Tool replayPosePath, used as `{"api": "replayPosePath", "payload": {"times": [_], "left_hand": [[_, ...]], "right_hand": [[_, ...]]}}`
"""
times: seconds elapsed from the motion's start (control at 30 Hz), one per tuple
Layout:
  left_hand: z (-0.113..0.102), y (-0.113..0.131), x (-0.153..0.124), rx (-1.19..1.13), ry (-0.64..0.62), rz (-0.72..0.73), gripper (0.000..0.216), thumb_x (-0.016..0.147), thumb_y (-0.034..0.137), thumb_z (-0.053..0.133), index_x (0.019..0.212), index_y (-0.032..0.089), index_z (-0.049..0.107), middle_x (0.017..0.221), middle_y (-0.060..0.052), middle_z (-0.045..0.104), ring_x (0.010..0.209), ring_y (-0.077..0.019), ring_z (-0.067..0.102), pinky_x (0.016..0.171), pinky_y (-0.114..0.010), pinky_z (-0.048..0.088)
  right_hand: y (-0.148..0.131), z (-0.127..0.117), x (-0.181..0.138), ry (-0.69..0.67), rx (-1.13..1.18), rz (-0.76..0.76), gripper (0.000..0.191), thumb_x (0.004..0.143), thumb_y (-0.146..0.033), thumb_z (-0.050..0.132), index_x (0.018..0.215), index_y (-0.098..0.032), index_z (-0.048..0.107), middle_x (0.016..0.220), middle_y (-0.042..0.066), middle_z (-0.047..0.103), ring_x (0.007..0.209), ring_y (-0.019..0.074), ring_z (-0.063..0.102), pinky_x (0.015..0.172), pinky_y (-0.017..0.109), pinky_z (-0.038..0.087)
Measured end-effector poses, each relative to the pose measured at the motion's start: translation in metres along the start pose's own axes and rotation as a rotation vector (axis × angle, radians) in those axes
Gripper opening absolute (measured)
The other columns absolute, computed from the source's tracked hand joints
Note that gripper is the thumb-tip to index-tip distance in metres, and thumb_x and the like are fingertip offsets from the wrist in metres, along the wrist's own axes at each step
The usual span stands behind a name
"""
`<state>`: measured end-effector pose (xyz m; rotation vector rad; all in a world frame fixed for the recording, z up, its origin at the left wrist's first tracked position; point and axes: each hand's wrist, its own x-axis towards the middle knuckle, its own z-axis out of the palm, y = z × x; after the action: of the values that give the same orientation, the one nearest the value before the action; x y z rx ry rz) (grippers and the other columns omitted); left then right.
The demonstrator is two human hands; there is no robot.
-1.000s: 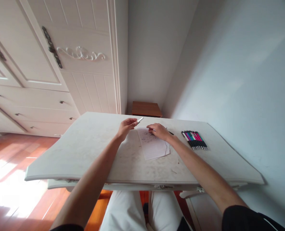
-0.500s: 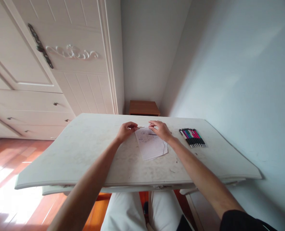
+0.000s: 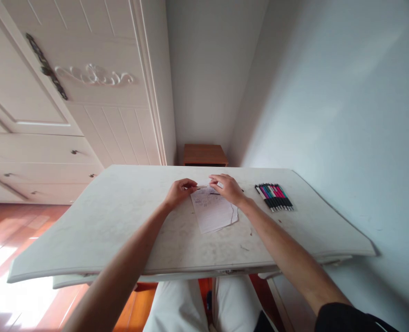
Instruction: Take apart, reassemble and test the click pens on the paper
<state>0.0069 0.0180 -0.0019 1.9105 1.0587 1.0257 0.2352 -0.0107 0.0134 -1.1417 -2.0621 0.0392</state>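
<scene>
Left hand (image 3: 178,192): fingers curled into a narrow grip at the far left corner of the white lined paper sheet (image 3: 213,212). It appears to pinch a small pale cap; the item is too small to confirm.

Right hand (image 3: 229,188): palm down at the sheet's far edge, fingertips closed on a thin dark pen (image 3: 214,192) lying across the scribbled top of the page. The two hands meet at 12 o'clock of the sheet, nearly touching, a posture consistent with fitting two small parts together over the paper.

The sheet lies flat at the centre of the white scuffed counter (image 3: 121,221), its right edge torn.

At 3 o'clock of the sheet, well apart, a row of coloured pens with black grips (image 3: 274,197) lies side by side, evidently sorted.

Beyond, at 12 o'clock, stands a small brown wooden cabinet (image 3: 205,154); at 10 o'clock, a white panelled wardrobe (image 3: 87,92).
</scene>
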Motion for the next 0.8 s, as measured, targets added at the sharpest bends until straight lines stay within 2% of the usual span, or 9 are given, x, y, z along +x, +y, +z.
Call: {"api": "replayPosePath", "payload": {"times": [0.3, 0.63, 0.73, 0.8], "left_hand": [[0.0, -0.001, 0.0, -0.079, -0.016, -0.021, 0.031, 0.07, 0.041, 0.072, 0.087, 0.016, 0.071, 0.089, -0.007, 0.074, 0.08, -0.0207, 0.066, 0.076, -0.032, 0.053], [-0.003, 0.002, -0.002, -0.375, 0.011, -0.097, 0.045, 0.064, 0.048, 0.079, 0.091, 0.014, 0.07, 0.085, -0.007, 0.072, 0.076, -0.0179, 0.064, 0.074, -0.031, 0.049], [-0.005, 0.007, -0.003, -0.458, 0.019, -0.113, 0.047, 0.064, 0.049, 0.08, 0.093, 0.014, 0.069, 0.08, -0.006, 0.071, 0.073, -0.017, 0.063, 0.069, -0.029, 0.048], [-0.006, 0.009, -0.003, -0.485, 0.024, -0.123, 0.047, 0.064, 0.049, 0.08, 0.093, 0.014, 0.069, 0.078, -0.006, 0.07, 0.073, -0.017, 0.063, 0.068, -0.028, 0.048]], "right_hand": [[-0.008, 0.002, -0.001, -0.002, 0.003, -0.012, 0.028, 0.084, -0.015, 0.066, 0.111, -0.02, 0.067, 0.089, 0.003, 0.076, 0.086, 0.0192, 0.066, 0.088, 0.034, 0.049], [-0.011, -0.007, -0.002, 0.039, 0.063, 0.026, 0.032, 0.085, -0.022, 0.067, 0.116, -0.022, 0.065, 0.097, 0.005, 0.075, 0.093, 0.0189, 0.066, 0.092, 0.035, 0.049], [-0.005, -0.016, -0.002, -0.012, 0.067, 0.07, 0.032, 0.082, -0.023, 0.07, 0.114, -0.019, 0.067, 0.097, 0.006, 0.075, 0.091, 0.0182, 0.067, 0.091, 0.033, 0.049], [0.002, -0.023, -0.003, -0.105, 0.064, 0.142, 0.032, 0.08, -0.023, 0.072, 0.111, -0.018, 0.068, 0.094, 0.005, 0.075, 0.086, 0.0172, 0.068, 0.086, 0.031, 0.05]]}}
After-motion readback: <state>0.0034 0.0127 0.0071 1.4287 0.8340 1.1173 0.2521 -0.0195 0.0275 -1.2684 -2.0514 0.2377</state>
